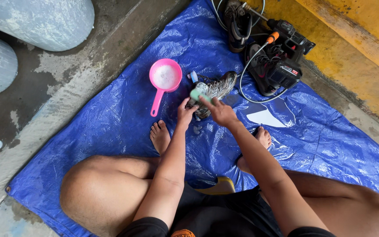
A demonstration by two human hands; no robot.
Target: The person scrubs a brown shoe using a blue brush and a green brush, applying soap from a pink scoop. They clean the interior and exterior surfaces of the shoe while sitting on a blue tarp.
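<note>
I am steadying a soapy shoe (213, 90) on the blue tarp (110, 118) with my left hand (185, 113) gripping its heel, while my right hand (219, 110) is clasping a green brush (195, 94) against it. Beside it, a pink dipper (165, 77) is holding foamy white water.

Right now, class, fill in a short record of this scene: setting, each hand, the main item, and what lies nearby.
Setting: person seated on a blue tarp over wet concrete
Left hand: steadies a soapy shoe
Right hand: fingers hold a green brush against the shoe
Beside shoe: pink scoop with foamy water
Further off: black shoes and a black pressure washer with hose
</note>
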